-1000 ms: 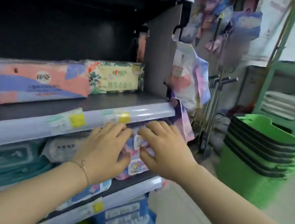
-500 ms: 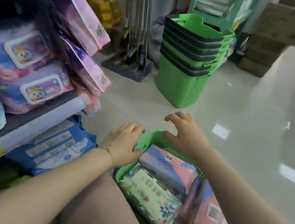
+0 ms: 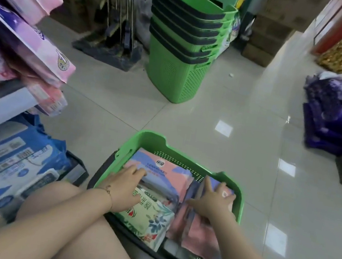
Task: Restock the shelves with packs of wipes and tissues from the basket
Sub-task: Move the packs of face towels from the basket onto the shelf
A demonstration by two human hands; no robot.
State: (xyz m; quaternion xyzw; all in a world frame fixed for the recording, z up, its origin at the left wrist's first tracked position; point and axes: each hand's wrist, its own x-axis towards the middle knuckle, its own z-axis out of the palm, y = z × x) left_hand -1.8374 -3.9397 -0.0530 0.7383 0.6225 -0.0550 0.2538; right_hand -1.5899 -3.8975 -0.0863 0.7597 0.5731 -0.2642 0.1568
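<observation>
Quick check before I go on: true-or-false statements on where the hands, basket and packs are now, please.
1. Both the left hand and right hand are inside the green basket. True.
2. The basket is empty. False: the cream floral pack and others lie in it.
3. The left hand touches the pink-and-blue pack. True.
4. The stack of green baskets stands on a shelf. False: it stands on the floor.
5. The right hand lifts a pack clear. False: it touches pink packs standing in the basket.
</observation>
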